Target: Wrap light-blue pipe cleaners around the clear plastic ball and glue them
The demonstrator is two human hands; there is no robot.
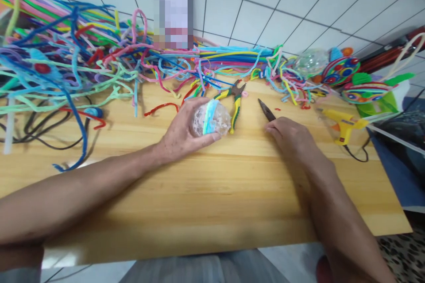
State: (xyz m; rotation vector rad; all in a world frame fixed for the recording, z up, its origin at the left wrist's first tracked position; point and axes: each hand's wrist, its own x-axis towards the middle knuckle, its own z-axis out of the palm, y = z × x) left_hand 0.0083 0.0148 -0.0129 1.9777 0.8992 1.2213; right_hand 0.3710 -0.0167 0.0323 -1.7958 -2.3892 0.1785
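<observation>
Head view, my feed. The left hand is curled around a clear, round ball with a light-blue band, thumb along its near side, fingers at the far side. I have that ball just above or on the pale wooden table, near mid-view; contact with the wood I cannot tell.

The right hand is closed on a dark, pointed metal tool, its narrow tip angled away and to the left. The grip end is hidden in the hand.

Between the two hands I note pliers with yellow-and-green handles, lying open, metal head pointing away, one handle just beside the ball. A tiny red scrap lies near the dark tool.

Along the back I log a tangled heap of multicoloured fuzzy stems, densest at the left, with a straighter blue, yellow and pink bundle behind the pliers. One long dark-blue fuzzy stem bends toward me over thin black cords.

Right side: a yellow glue gun lies on the wood. Beyond it, two striped, multicoloured round ornaments and a second clear ball. White tiled wall behind everything.
</observation>
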